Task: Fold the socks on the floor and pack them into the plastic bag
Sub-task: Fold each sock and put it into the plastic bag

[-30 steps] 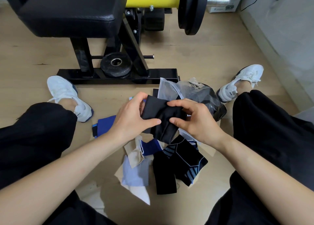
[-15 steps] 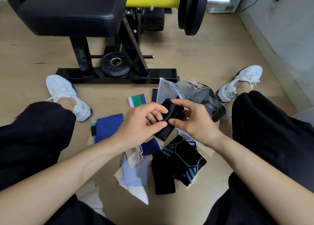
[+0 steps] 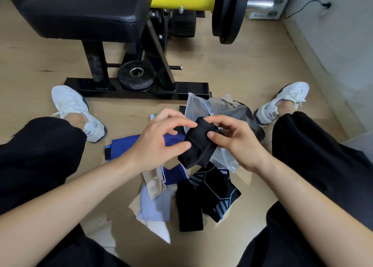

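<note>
Your right hand pinches the folded black sock above the floor beside the plastic bag, while your left hand, fingers spread, barely touches it, so the fold may spring open.

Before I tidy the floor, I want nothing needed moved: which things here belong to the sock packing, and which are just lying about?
Part of the job:
- black sock, held in right hand
- left hand
- plastic bag
- loose socks on floor

Just lying about:
- weight bench
- small weight plate
- white shoes
</note>
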